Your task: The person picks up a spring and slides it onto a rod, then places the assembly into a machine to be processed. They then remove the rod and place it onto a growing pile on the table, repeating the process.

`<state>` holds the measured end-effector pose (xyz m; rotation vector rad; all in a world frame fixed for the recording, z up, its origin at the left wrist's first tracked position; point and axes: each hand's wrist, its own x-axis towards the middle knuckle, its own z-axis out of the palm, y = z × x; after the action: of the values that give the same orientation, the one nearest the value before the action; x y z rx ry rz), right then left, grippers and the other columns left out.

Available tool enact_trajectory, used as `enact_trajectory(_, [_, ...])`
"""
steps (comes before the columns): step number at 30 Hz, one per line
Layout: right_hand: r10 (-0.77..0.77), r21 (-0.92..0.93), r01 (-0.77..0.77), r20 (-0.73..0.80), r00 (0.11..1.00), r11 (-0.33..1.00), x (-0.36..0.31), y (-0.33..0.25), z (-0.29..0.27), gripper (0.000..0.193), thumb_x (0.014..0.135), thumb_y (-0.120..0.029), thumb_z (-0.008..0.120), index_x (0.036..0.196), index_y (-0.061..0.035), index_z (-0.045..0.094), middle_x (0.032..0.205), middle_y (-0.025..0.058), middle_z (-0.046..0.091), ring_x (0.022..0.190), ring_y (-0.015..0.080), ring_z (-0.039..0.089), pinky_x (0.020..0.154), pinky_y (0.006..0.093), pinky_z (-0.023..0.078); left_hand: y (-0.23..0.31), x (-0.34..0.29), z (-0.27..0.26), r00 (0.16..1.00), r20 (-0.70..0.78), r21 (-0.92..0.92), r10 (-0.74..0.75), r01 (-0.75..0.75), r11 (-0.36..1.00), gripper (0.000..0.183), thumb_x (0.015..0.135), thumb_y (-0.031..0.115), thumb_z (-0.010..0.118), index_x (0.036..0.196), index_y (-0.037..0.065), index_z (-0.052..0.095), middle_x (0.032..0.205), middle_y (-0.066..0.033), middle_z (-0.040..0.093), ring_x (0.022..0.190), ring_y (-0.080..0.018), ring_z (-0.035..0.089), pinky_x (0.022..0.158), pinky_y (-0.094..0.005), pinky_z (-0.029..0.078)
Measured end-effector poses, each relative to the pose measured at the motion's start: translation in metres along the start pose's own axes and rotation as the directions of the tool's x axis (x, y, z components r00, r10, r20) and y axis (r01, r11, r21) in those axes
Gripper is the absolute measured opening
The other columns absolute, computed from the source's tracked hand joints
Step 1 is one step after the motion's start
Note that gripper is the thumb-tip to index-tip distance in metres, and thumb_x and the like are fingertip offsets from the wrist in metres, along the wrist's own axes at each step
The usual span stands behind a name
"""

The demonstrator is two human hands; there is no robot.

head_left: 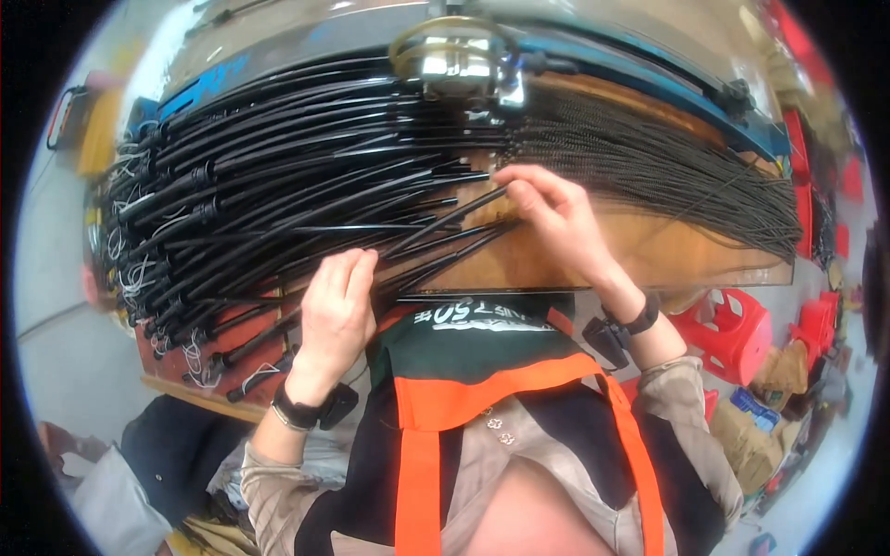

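Note:
A slim black tube (445, 221) slants across the front of the bench, between my two hands. My left hand (336, 310) is closed round it near the bench's front edge, knuckles up. Farther right and a little higher, the thumb and fingers of my right hand (559, 221) pinch the tube's right end. Many similar black tubes (306, 181) lie heaped to the left, some passing close beside my left hand. To the right of the heap, a bundle of thin, dark, twisted-looking rods or cables (649, 162) fans out behind my right hand.
A shiny metal device (454, 69) stands at the back middle, above the tubes. The wooden bench top (640, 252) shows under the bundle. Thick fittings with white cords (130, 246) crowd the left edge. A red stool (728, 335) stands on the floor at right.

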<state>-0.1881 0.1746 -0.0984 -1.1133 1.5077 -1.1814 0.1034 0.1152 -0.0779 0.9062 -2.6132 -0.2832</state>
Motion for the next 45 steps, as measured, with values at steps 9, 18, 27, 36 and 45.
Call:
enact_trajectory(9, [-0.046,0.198,0.024,0.107,0.993,0.98,-0.002,-0.005,0.006,0.027,0.095,-0.018,0.061,0.117,-0.0047,0.067,0.096,-0.0001,0.067,0.086,0.0075,0.057,0.076,0.0265,0.05,0.011,0.017,-0.026,0.996,0.081,0.08,0.038,-0.044,0.996,0.038,0.085,0.017,0.069,0.123,0.018,0.066,0.069,-0.0081,0.051,0.059,-0.0248,0.056,0.048,-0.0367,0.047])
enact_trajectory(18, [-0.362,-0.17,0.356,-0.004,0.932,0.919,-0.012,-0.01,-0.01,0.026,0.088,-0.021,0.068,0.111,-0.0069,0.071,0.088,0.0097,0.07,0.083,0.0231,0.067,0.074,0.0325,0.053,0.024,0.034,-0.048,0.986,0.124,0.149,0.115,-0.133,0.98,0.039,0.084,0.024,0.071,0.123,0.023,0.066,0.06,-0.002,0.048,0.047,-0.0209,0.053,0.043,-0.0346,0.044])
enact_trajectory(27, [-0.686,-0.649,0.732,0.438,0.581,0.206,0.003,-0.037,-0.048,0.033,0.073,-0.014,0.073,0.106,-0.0124,0.071,0.071,0.0008,0.061,0.068,0.0209,0.057,0.06,0.0332,0.047,0.026,0.034,-0.016,0.973,0.146,-0.139,0.177,-0.158,0.978,0.035,0.079,0.007,0.061,0.114,0.001,0.06,0.087,-0.0133,0.06,0.08,-0.0299,0.062,0.064,-0.0388,0.054])
enact_trajectory(36, [-0.614,-0.402,0.778,0.477,0.629,0.483,0.001,-0.035,-0.066,0.033,0.07,-0.002,0.066,0.103,-0.0032,0.069,0.077,0.0071,0.063,0.067,0.0235,0.055,0.059,0.0353,0.043,0.047,0.052,-0.018,0.942,0.335,-0.427,0.033,0.121,0.896,0.015,0.09,0.021,0.06,0.096,0.007,0.062,0.074,-0.0144,0.066,0.071,-0.0346,0.066,0.06,-0.0438,0.053])
enact_trajectory(45, [-0.46,-0.604,0.753,0.608,0.647,0.262,-0.023,-0.014,-0.062,0.037,0.076,-0.001,0.064,0.113,-0.0014,0.066,0.074,0.0105,0.059,0.066,0.024,0.055,0.056,0.0342,0.044,0.061,0.048,-0.024,0.916,0.397,-0.226,-0.055,0.155,0.962,0.019,0.089,0.028,0.06,0.086,0.009,0.064,0.075,-0.0141,0.068,0.071,-0.0341,0.068,0.064,-0.0443,0.054])
